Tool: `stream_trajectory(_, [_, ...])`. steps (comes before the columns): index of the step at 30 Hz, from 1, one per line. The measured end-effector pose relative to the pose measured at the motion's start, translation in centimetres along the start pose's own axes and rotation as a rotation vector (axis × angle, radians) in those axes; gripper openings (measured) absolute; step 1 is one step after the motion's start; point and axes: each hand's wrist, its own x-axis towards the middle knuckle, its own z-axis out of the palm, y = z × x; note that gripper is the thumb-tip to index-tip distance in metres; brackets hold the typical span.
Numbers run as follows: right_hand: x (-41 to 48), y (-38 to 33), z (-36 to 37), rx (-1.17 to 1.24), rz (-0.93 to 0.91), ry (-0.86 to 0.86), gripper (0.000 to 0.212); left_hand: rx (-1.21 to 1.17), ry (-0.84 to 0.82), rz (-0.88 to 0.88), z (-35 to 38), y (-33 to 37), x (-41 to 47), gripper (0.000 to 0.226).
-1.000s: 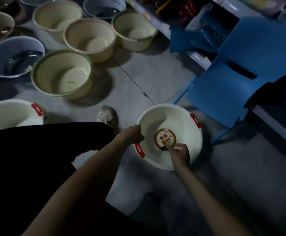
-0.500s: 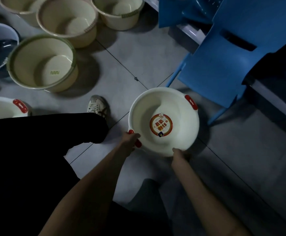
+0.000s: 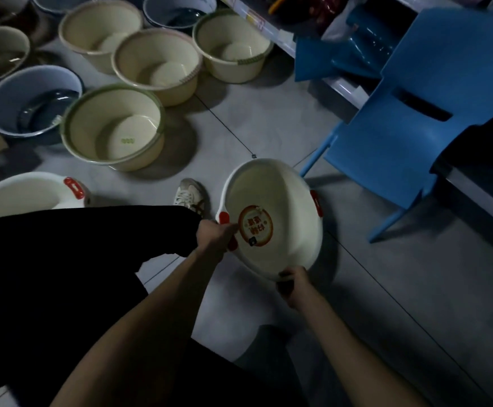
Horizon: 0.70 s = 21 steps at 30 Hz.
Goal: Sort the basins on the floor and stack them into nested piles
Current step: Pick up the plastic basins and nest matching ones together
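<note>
White basin [image 3: 280, 254], red handles, round label inside, tilted: left hand [image 3: 214, 237] grip clamped on near handle, right hand [image 3: 293, 282] grip clasping near rim. Blue chair [image 3: 400, 142] beyond the right grip.

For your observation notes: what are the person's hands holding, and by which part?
Both hands hold the white basin: the left hand at its near red handle, the right hand on the near rim.
</note>
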Motion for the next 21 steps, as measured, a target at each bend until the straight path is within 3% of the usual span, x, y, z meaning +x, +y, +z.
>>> stream_trajectory(5, [-3.2,-0.9,5.0,-0.005,-0.104,-0.124,0.007,-0.097,0.149,0.056,-5.3,2.7,0.1,0.032])
stream_trajectory(13, [-9.9,-6.2,15.2,0.035,-0.3,-0.371,0.036,-0.24,0.263,0.267,-15.5,12.0,-3.0,0.024])
stream_trajectory(17, [-16.0,-9.1,21.1,-0.002,-0.372,-0.483,0.014,-0.4,0.311,0.385,-21.8,16.1,-5.0,0.018])
stream_trajectory(21, [-22.6,-11.1,26.5,-0.06,-0.461,-0.535,0.018,-0.491,0.326,0.487,-28.5,18.5,-7.0,0.015])
